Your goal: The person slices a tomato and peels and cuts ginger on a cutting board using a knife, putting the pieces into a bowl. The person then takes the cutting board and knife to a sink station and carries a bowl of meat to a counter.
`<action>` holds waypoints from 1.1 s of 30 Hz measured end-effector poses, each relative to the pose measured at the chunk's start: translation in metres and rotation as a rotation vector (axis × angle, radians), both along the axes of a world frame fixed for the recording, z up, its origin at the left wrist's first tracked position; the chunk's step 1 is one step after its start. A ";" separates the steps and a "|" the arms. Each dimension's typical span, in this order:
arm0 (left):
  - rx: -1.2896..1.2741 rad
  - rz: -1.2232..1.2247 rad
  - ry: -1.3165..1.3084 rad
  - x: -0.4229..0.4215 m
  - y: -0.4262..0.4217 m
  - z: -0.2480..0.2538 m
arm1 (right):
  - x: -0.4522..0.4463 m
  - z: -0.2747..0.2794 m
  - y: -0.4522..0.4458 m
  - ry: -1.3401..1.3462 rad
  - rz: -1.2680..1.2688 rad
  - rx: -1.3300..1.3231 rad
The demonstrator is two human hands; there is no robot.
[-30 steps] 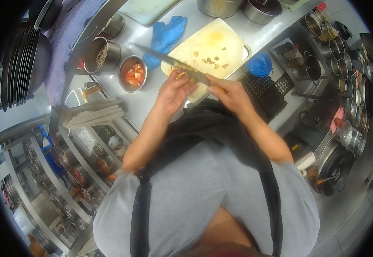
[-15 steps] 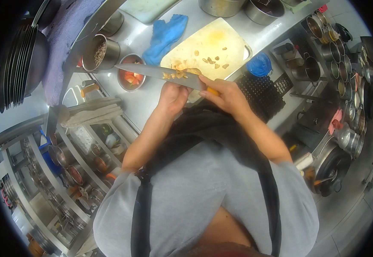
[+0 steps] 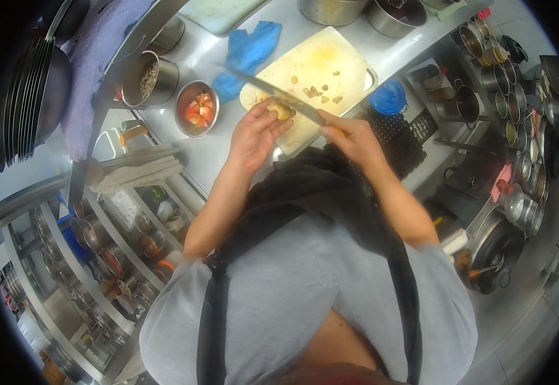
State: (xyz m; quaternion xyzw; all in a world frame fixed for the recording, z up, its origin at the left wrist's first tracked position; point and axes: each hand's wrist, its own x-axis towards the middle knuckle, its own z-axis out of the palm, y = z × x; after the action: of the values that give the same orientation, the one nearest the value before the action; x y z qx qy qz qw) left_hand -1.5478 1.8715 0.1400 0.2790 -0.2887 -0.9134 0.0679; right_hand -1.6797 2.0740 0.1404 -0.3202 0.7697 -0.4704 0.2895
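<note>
In my right hand [image 3: 355, 137] is a large kitchen knife [image 3: 273, 92] with an orange handle. Its blade points up and left across the white cutting board [image 3: 338, 58]. My left hand [image 3: 252, 136] is half curled, palm up, around a clump of yellowish-brown chopped food [image 3: 283, 110], just below the blade. I cannot tell what food this is. Several small brown pieces [image 3: 313, 92] lie scattered on the board. Left of my left hand is a metal bowl [image 3: 180, 122] holding red tomato-like pieces [image 3: 200, 110].
A crumpled blue cloth [image 3: 252, 46] lies at the board's left edge. A metal pot [image 3: 169, 81] with minced-looking contents stands behind the bowl. More pots [image 3: 398, 24] stand at the back. A blue-covered container [image 3: 388, 97] is right of the board.
The yellowish-brown pieces have gone from the flat of the blade into my left hand. The knife has swung up and right, away from over the bowl, and my right hand moved right.
</note>
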 end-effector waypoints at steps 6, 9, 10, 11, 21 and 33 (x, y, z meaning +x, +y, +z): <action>-0.061 0.111 0.038 0.000 0.012 -0.007 | 0.018 0.022 -0.021 0.208 0.125 -0.185; -0.073 0.120 0.026 -0.001 0.015 0.001 | 0.018 0.022 -0.022 0.240 0.128 -0.193; -0.069 0.126 0.018 -0.001 0.016 0.001 | 0.018 0.021 -0.021 0.237 0.133 -0.187; -0.063 0.132 0.009 -0.001 0.017 0.001 | 0.017 0.021 -0.020 0.233 0.137 -0.180; -0.099 -0.076 0.042 0.013 -0.001 0.006 | -0.006 -0.033 0.031 -0.076 0.016 0.130; 0.035 0.093 0.004 0.002 0.005 -0.008 | 0.018 0.019 -0.010 0.129 0.071 -0.143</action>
State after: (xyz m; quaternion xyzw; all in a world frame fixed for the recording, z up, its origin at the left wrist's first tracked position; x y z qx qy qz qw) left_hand -1.5454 1.8761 0.1325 0.2913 -0.2592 -0.9147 0.1061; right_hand -1.6617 2.0638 0.1590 -0.3969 0.7395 -0.4917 0.2322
